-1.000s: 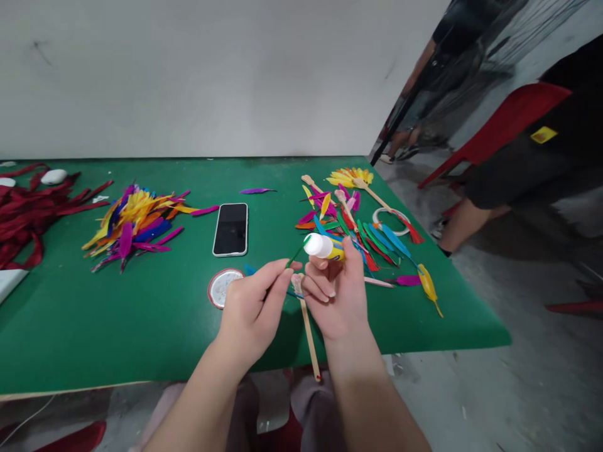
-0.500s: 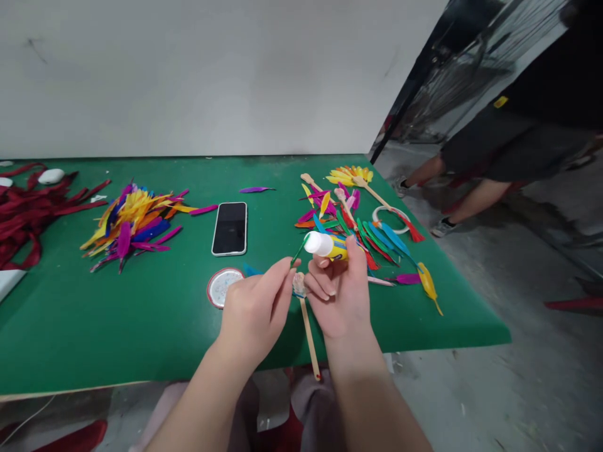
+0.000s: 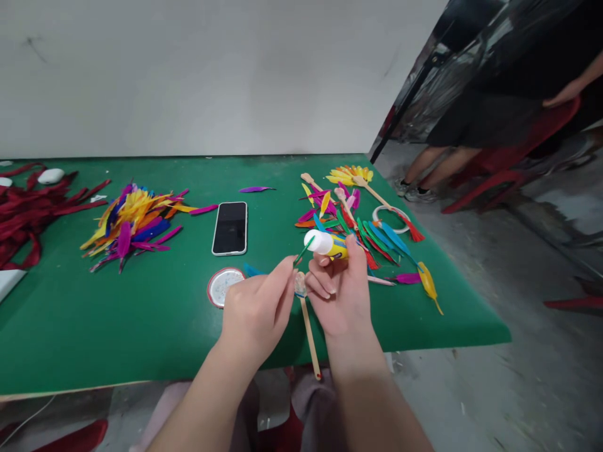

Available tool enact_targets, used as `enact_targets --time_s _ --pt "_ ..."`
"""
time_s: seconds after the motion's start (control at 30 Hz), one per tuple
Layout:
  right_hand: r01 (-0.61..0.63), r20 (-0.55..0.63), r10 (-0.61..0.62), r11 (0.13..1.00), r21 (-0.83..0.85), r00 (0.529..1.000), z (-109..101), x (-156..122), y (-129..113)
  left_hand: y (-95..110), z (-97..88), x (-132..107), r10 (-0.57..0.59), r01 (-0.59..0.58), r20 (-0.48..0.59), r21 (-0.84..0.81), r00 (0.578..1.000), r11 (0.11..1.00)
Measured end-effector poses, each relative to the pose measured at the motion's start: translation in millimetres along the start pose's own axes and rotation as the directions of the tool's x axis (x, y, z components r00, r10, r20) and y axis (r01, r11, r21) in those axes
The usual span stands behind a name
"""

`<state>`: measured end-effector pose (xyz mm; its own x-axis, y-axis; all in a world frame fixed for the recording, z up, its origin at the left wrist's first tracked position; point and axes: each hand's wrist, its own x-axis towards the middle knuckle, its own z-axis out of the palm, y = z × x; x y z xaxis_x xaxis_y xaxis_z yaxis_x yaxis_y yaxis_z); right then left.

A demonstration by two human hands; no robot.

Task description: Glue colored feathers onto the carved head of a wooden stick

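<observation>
My left hand [image 3: 257,311] pinches a thin green feather [image 3: 299,251] by its quill, just above the table's front edge. My right hand [image 3: 342,292] is closed round a small yellow glue bottle with a white cap [image 3: 325,244], and its lower fingers also hold a wooden stick [image 3: 308,329] whose rounded top sits between both hands. The feather's tip points up toward the bottle cap. A blue feather [image 3: 252,271] lies partly hidden behind my left hand.
On the green table [image 3: 141,314] lie a black phone [image 3: 230,228], a round lid [image 3: 221,286], a heap of mixed feathers [image 3: 132,220], red strips [image 3: 23,210] at far left, and loose feathers with sticks and a white ring [image 3: 367,220] at right. A person stands by a red chair [image 3: 509,157].
My hands have barely moved; the green feather has tilted a little closer to the bottle cap. The person at the right has walked across and the red chair has shifted.
</observation>
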<state>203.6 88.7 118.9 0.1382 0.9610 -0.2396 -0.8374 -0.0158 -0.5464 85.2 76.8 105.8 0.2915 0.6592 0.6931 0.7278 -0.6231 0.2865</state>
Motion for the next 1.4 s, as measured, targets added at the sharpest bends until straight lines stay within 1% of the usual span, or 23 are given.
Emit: enact_targets --time_s 0.13,0.2,0.53,0.77,0.87,0.97,1.1,1.23,1.4 --pt "-0.017 0.032 0.017 1.000 0.011 0.999 -0.6 -0.1 3.0 -3.7 4.0 -0.6 0.024 -0.017 -0.091 0.079 0.996 0.997" --pt "-0.018 0.032 0.018 1.000 0.018 0.999 -0.5 -0.2 3.6 -5.0 4.9 -0.8 0.048 -0.036 -0.116 0.102 0.992 0.994" --pt "-0.029 -0.029 0.030 0.999 0.027 0.999 1.1 0.2 1.4 -1.3 3.3 1.7 0.120 -0.112 -0.135 0.069 0.983 0.991" --pt "-0.019 0.056 0.020 1.000 -0.010 0.998 -1.2 1.4 2.5 -5.6 3.2 0.8 0.043 -0.038 -0.083 0.070 0.996 0.997" --pt "-0.024 0.061 0.024 1.000 0.000 0.998 -1.9 1.4 2.3 -5.9 3.7 0.0 0.022 -0.016 -0.112 0.056 0.993 0.998" --pt "-0.048 0.063 0.046 0.999 0.025 0.997 -2.1 1.0 1.7 -5.4 4.6 -1.1 -0.034 0.035 -0.160 0.005 0.987 0.999" --pt "-0.073 0.079 0.070 0.996 0.042 0.994 -1.6 0.8 1.9 -3.4 4.6 -1.0 -0.105 0.099 -0.119 -0.060 0.987 0.993" --pt "-0.077 0.085 0.074 0.996 0.040 0.994 -0.8 0.9 2.4 -0.9 3.5 0.2 -0.108 0.102 -0.066 -0.096 0.992 0.990" --pt "-0.094 0.083 0.089 0.994 0.059 0.993 -0.9 1.0 2.2 0.3 1.8 1.4 -0.098 0.091 -0.047 -0.139 0.994 0.986"
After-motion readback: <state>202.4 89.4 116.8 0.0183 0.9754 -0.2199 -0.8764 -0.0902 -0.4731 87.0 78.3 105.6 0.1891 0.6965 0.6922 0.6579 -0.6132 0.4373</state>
